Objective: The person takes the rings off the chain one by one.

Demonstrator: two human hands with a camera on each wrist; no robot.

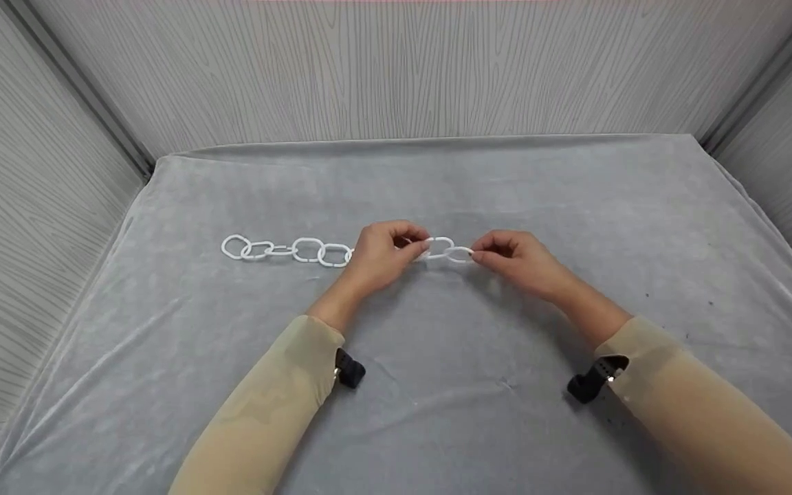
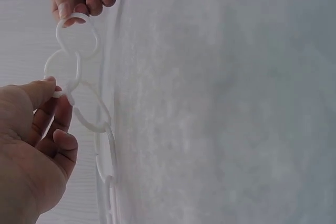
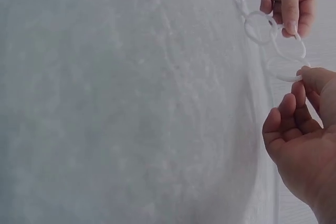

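A white chain of oval links (image 1: 308, 250) stretches across the grey cloth, its left part lying on the surface. My left hand (image 1: 383, 256) pinches a link near the right end between thumb and forefinger; its back hides some of the links behind it. The end link (image 1: 460, 255) is pinched by my right hand (image 1: 523, 262). In the left wrist view, one link (image 2: 64, 66) hangs between the two hands and others trail down from my left fingers. From the right wrist view, the end link (image 3: 283, 71) shows at my right thumb and fingertip.
Grey cloth (image 1: 437, 412) covers the table, with creases and a few dark specks at the right. Pale wood-grain panels (image 1: 396, 69) stand at the back and both sides. Each wrist carries a black strap camera (image 1: 350, 369).
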